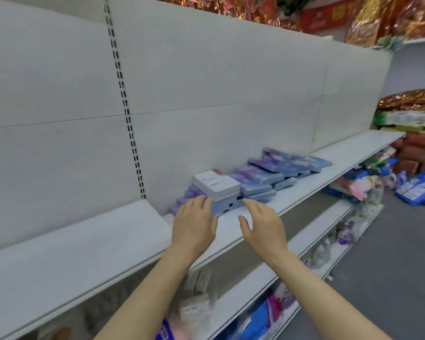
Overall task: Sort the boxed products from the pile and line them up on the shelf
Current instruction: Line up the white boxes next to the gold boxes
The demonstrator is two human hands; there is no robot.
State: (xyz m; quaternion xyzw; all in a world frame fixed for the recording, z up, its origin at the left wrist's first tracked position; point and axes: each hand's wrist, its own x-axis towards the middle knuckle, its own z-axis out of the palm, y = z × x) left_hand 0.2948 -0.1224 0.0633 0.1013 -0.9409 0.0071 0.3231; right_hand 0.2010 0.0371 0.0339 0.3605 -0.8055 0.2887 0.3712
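A loose pile of flat purple-blue boxes (263, 176) lies on the white shelf (88, 239), stretching from the middle toward the right. A white box (216, 184) sits on top of the pile's left end. My left hand (194, 224) reaches over the shelf with straight fingers, its fingertips at the near left boxes of the pile. My right hand (263, 227) hovers beside it with relaxed, spread fingers, just short of the pile and holding nothing.
The shelf's back panel (206, 94) rises behind the pile. A lower shelf (268, 278) holds bagged goods. Blue and pink packages (417, 190) lie on the floor at right. Red and gold items sit on top of the unit.
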